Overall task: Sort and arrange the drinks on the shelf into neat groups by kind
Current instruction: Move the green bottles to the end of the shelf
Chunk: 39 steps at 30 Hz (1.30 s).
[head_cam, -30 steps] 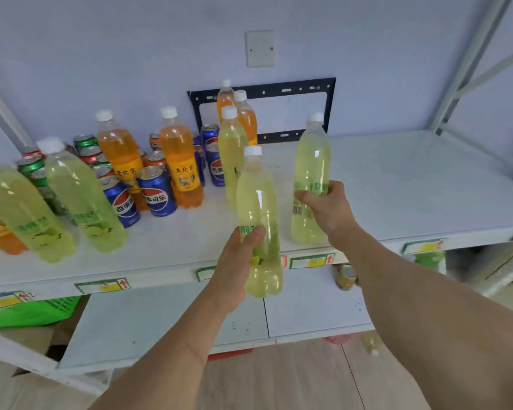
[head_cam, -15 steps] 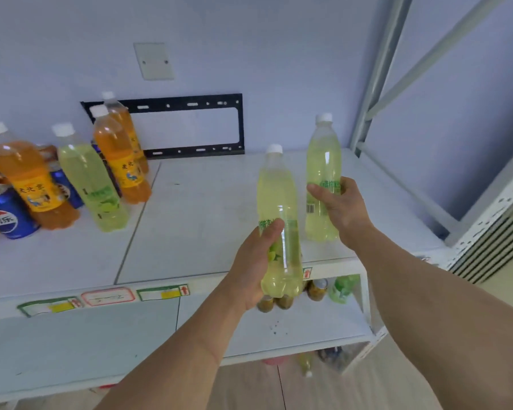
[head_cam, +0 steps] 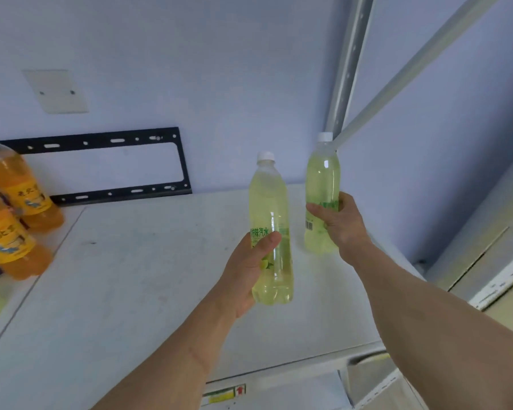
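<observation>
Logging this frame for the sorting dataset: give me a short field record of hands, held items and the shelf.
left hand: left hand grips a lime soda bottle around its label, upright
right hand: right hand grips a second lime soda bottle, upright, farther back and to the right
caps: white, both on
shelf: white shelf board, bare beneath the held bottles
other drinks: two orange soda bottles at the left edge
wall: black metal bracket

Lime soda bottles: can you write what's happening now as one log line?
left hand: holds lime soda bottle | right hand: holds second lime soda bottle | over shelf right end | orange bottles left
</observation>
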{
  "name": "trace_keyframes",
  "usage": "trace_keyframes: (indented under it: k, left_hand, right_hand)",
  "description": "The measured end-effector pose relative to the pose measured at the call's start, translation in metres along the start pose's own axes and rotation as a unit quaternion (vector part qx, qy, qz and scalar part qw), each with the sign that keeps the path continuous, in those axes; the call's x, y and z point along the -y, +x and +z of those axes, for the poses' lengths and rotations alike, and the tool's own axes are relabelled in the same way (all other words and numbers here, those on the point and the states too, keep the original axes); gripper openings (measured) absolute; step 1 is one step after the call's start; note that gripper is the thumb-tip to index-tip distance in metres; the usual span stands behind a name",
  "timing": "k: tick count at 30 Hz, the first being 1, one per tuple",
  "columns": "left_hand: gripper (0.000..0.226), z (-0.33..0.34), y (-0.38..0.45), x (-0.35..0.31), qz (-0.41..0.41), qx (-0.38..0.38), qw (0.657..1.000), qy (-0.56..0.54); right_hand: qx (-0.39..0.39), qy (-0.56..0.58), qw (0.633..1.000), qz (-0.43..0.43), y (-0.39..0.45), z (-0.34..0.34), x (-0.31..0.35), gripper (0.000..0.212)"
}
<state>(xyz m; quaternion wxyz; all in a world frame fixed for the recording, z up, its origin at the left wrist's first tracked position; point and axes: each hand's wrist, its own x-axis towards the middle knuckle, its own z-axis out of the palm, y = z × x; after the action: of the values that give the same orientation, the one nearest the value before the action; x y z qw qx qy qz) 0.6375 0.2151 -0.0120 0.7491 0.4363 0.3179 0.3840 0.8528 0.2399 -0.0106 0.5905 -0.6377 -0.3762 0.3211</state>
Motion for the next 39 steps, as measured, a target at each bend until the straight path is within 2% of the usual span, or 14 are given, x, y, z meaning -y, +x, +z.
trace_keyframes:
  k: [3, 6, 10, 13, 17, 19, 21, 23, 26, 28, 30, 33, 39]
  left_hand:
    - [0.039, 0.006, 0.028, 0.003, -0.006, -0.009, 1.0, 0.003]
    - [0.034, 0.008, 0.048, 0.011, -0.011, -0.023, 1.0, 0.007]
    - [0.052, 0.01, 0.066, 0.022, -0.004, -0.052, 0.999, 0.016]
    - [0.058, 0.014, 0.074, 0.029, 0.005, -0.083, 0.996, 0.025]
    - [0.047, 0.024, 0.087, 0.032, 0.022, -0.12, 0.988, 0.093]
    - [0.038, 0.028, 0.094, 0.031, 0.042, -0.136, 0.983, 0.114]
    - [0.036, 0.03, 0.102, 0.029, 0.058, -0.136, 0.979, 0.142]
    - [0.038, 0.031, 0.112, 0.028, 0.067, -0.132, 0.974, 0.173]
    - [0.042, 0.033, 0.128, 0.028, 0.08, -0.127, 0.969, 0.198]
    - [0.046, 0.034, 0.141, 0.03, 0.09, -0.121, 0.967, 0.208]
    - [0.049, 0.033, 0.15, 0.032, 0.094, -0.118, 0.964, 0.217]
    - [0.049, 0.03, 0.16, 0.032, 0.098, -0.117, 0.961, 0.231]
    - [0.068, 0.02, 0.17, 0.029, 0.093, -0.128, 0.956, 0.247]
  right_hand:
    - [0.0, 0.007, 1.0, 0.005, 0.028, -0.01, -0.011, 0.048]
    - [0.002, 0.0, 1.0, -0.001, 0.051, -0.017, -0.023, 0.054]
    - [0.008, 0.021, 1.0, -0.008, 0.07, -0.02, -0.034, 0.047]
    - [0.029, 0.026, 0.999, -0.024, 0.078, -0.019, -0.043, 0.051]
    - [0.051, 0.005, 0.998, -0.022, 0.079, -0.022, -0.048, 0.066]
    - [0.058, -0.036, 0.998, -0.007, 0.073, -0.029, -0.056, 0.073]
    - [0.04, -0.134, 0.99, 0.027, 0.061, -0.039, -0.064, 0.079]
    - [0.024, -0.285, 0.956, 0.061, 0.05, -0.048, -0.069, 0.081]
    - [0.055, -0.498, 0.865, 0.028, 0.034, -0.052, -0.061, 0.047]
    - [0.088, -0.582, 0.808, -0.026, 0.027, -0.053, -0.056, 0.03]
    - [0.116, -0.625, 0.769, -0.067, 0.021, -0.053, -0.052, 0.027]
    - [0.144, -0.648, 0.742, -0.093, 0.016, -0.052, -0.05, 0.026]
    - [0.154, -0.647, 0.741, -0.088, 0.019, -0.048, -0.052, 0.026]
